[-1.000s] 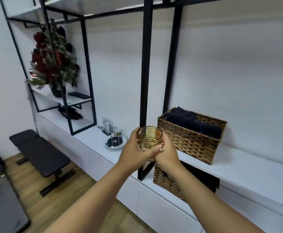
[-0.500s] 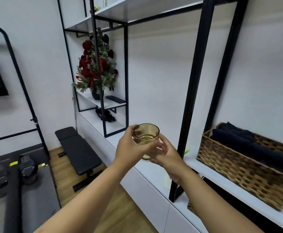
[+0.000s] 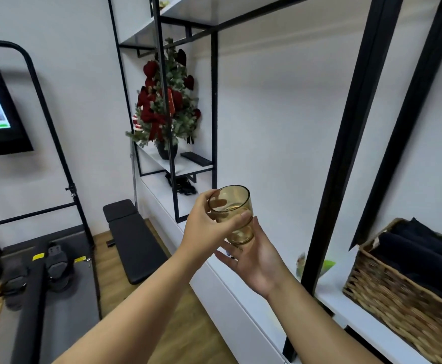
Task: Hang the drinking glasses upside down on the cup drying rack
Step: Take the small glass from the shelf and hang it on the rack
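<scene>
Here's the amber drinking glass [image 3: 231,214], held up in mid-air in front of the shelving, mouth up and tipped a little toward the wall. The left hand [image 3: 205,227] is wrapped round its upper wall, thumb across the near side just below the rim and fingers curled behind. The right hand [image 3: 254,258] is underneath, palm up and spread, its fingers touching the base like a cradle. So the glass is in hand and in transit, I'd say, not yet turned over. The drying rack isn't anywhere I can see from here: there's the white counter [image 3: 241,285] running along the wall, a wicker basket [image 3: 403,292] of dark cloth off to the right, the black shelf post [image 3: 346,143] between, and a red floral arrangement [image 3: 166,109] up on the far shelf. Next, by my reading, the glass has to be flipped rim-down, which the supporting palm is well placed to help with, then carried to the rack, wherever it stands.
</scene>
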Demonstrator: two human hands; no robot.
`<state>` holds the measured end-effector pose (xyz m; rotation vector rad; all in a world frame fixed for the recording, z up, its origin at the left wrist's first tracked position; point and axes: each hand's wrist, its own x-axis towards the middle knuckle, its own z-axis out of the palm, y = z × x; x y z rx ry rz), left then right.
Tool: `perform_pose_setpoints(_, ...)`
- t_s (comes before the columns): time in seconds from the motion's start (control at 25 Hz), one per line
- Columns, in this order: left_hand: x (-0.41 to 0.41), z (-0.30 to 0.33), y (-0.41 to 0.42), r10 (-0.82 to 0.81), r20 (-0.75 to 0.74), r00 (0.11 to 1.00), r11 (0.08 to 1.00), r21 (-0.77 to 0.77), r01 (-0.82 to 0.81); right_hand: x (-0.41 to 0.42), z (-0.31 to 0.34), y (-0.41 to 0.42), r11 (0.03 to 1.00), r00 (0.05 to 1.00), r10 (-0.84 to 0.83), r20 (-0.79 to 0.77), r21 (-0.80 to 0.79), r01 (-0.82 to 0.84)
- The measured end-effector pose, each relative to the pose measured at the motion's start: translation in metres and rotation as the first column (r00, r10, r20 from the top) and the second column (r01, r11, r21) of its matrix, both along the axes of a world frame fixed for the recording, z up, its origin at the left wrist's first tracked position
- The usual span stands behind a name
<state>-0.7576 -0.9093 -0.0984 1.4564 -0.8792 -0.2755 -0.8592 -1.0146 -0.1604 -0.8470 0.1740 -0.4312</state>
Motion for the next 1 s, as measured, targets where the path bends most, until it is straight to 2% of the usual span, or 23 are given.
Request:
perform_pose_setpoints(0.2, 0.052, -0.015, -0.021, -0.146, -0.02, 0.989, 0.988, 0.039, 0.147, 0.033, -0.01, -0.024, 0.998, 0.998, -0.054, -0.031, 0.011, 0.055)
perform_pose_setpoints(0.44, 0.132, -0.028, -0.049, -0.346, -0.019, 0.938, 0.933, 0.1, 0.346, 0.081, -0.008, -0.038, 0.952, 0.949, -0.305, -0.084, 0.002, 0.306)
perform_pose_setpoints(0.64, 0.19, -0.033, -0.071, -0.448, 0.037, 0.893, 0.891, 0.107, 0.442, 0.123, -0.001, -0.042, 0.898, 0.899, -0.436, -0.035, 0.045, 0.437)
perform_pose_setpoints(0.8, 0.225, -0.042, -0.082, -0.483, 0.056, 0.874, 0.873, 0.111, 0.475, 0.139, -0.012, -0.055, 0.839, 0.838, -0.542, -0.06, 0.026, 0.544)
perform_pose_setpoints(1.0, 0.264, -0.063, -0.11, -0.478, 0.009, 0.878, 0.867, 0.162, 0.471, 0.152, -0.033, -0.093, 0.768, 0.761, -0.637, -0.121, -0.014, 0.64)
